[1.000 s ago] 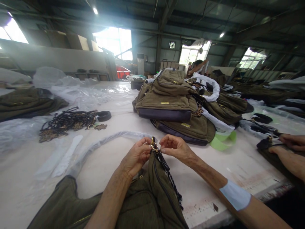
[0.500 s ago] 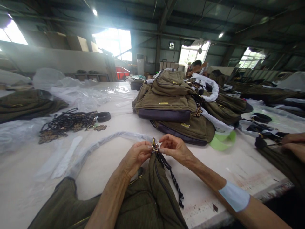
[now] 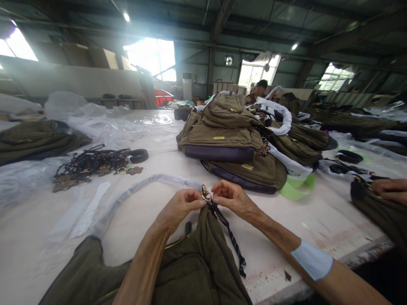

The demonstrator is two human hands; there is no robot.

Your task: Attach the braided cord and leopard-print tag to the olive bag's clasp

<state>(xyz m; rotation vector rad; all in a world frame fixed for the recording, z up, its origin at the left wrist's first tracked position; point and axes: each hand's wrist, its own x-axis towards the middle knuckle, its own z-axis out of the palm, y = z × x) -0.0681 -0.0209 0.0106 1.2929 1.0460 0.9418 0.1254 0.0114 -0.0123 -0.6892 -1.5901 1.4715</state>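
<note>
An olive fabric bag [image 3: 184,271] with gold zips lies at the table's near side, its strap [image 3: 127,190] wrapped in white film and curving away to the left. At the bag's top right corner, gold metal rings [image 3: 206,195] join strap and bag, and a black braided cord charm [image 3: 227,224] hangs from them. My left hand [image 3: 179,207] pinches the rings from the left, thumb and forefinger together. From the right, my right hand [image 3: 233,197] pinches at the same rings, fingers curled. The fingertips partly cover the exact grip.
Olive bags [image 3: 222,140] are piled beyond my hands. Black cords with leopard-print charms [image 3: 95,163] lie at left near plastic film [image 3: 104,127]. A co-worker's hand [image 3: 389,188] holds another bag [image 3: 378,212] at right. The table edge [image 3: 365,254] runs along the near right.
My left hand has shifted slightly down and its fingers have curled more, with the gold rings turned a little. The co-worker's bag at right has moved slightly right.
</note>
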